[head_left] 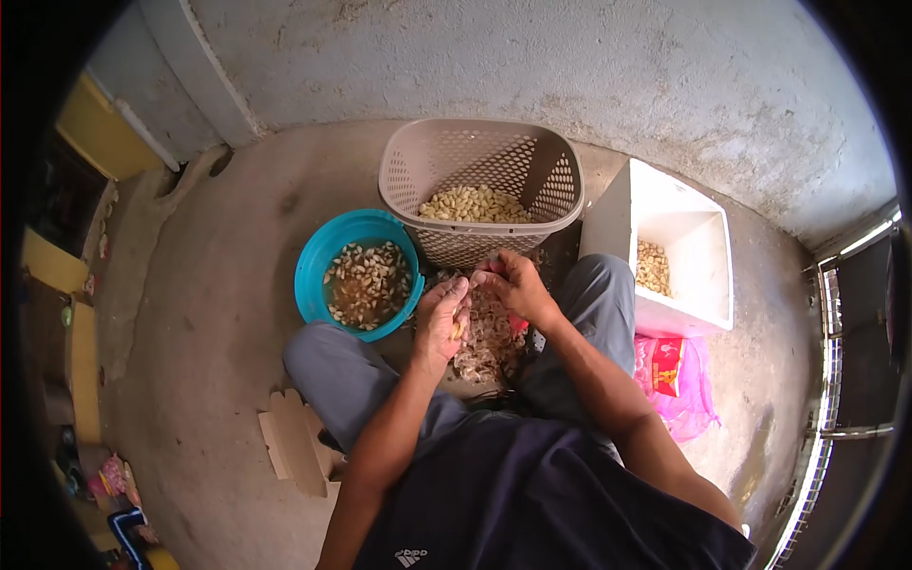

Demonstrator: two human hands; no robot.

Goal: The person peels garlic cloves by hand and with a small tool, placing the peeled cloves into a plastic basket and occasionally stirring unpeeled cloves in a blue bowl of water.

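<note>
My left hand (445, 315) is closed, with pale yellow pieces that look like peeled garlic cloves (458, 331) tucked in its palm. The fingertips of my right hand (516, 286) meet those of the left in a pinch; the small thing between them is too small to make out. Below both hands lies a heap of papery brown-white skins (489, 332), between my legs. Just beyond the hands stands a brown perforated plastic basket (475, 242) holding many peeled cloves (474, 203). To the left, a turquoise tub (309, 275) contains unpeeled cloves (366, 280) in brownish water.
On the right stands a white foam box (689, 306) with more pale cloves (653, 266) inside. A pink plastic bag (686, 408) with a red label lies in front of it. Flattened cardboard (294, 442) rests by my left leg. A rough wall (532, 66) rises behind the basket.
</note>
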